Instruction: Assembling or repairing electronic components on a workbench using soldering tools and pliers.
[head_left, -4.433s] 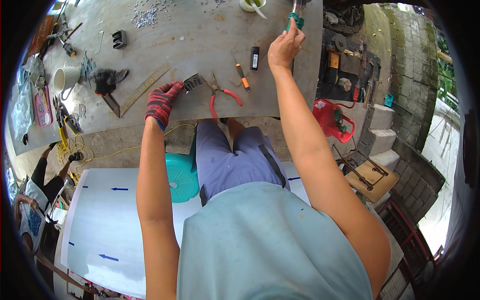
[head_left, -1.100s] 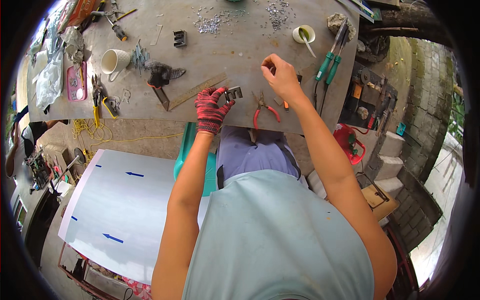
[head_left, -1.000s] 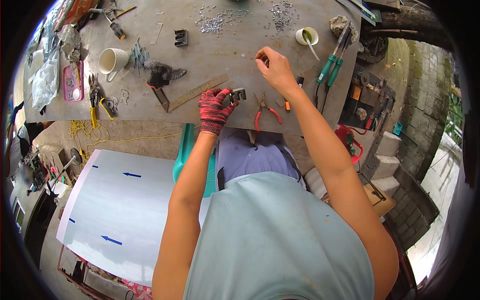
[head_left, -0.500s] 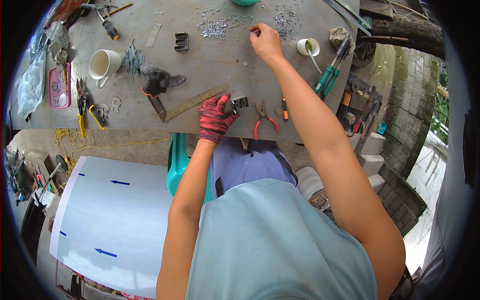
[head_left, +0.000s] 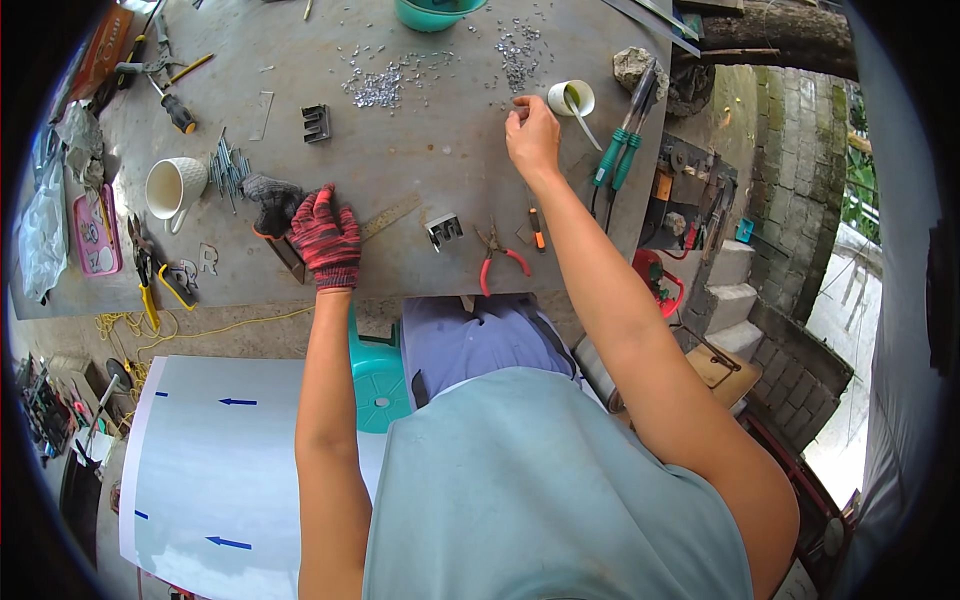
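My left hand (head_left: pixel 328 238), in a red and black knit glove, lies with fingers extended over the try square, whose wooden handle (head_left: pixel 290 262) and metal blade (head_left: pixel 392 216) show on either side. A dark grey glove (head_left: pixel 270 203) touches it on the left. My bare right hand (head_left: pixel 533 138) is closed, thumb and fingertips together, just below a white cup (head_left: pixel 572 98) with a brush standing in it. Whatever the fingers hold, if anything, is hidden. Between the hands, near the front edge, stands a small slotted metal piece (head_left: pixel 443 231) beside red-handled pliers (head_left: pixel 497 262).
Small metal bits (head_left: pixel 378 88) lie scattered at the back, near a green bowl (head_left: pixel 438 12). A similar slotted piece (head_left: pixel 316 123), nails (head_left: pixel 229 168), a white mug (head_left: pixel 175 190) and yellow-handled snips (head_left: pixel 145 275) lie left. Green-handled cutters (head_left: pixel 618 150) rest at the right edge.
My left hand has moved left, from beside the slotted metal piece onto the try square. My right hand has come closer to the white cup and toward me. The whole view has shifted.
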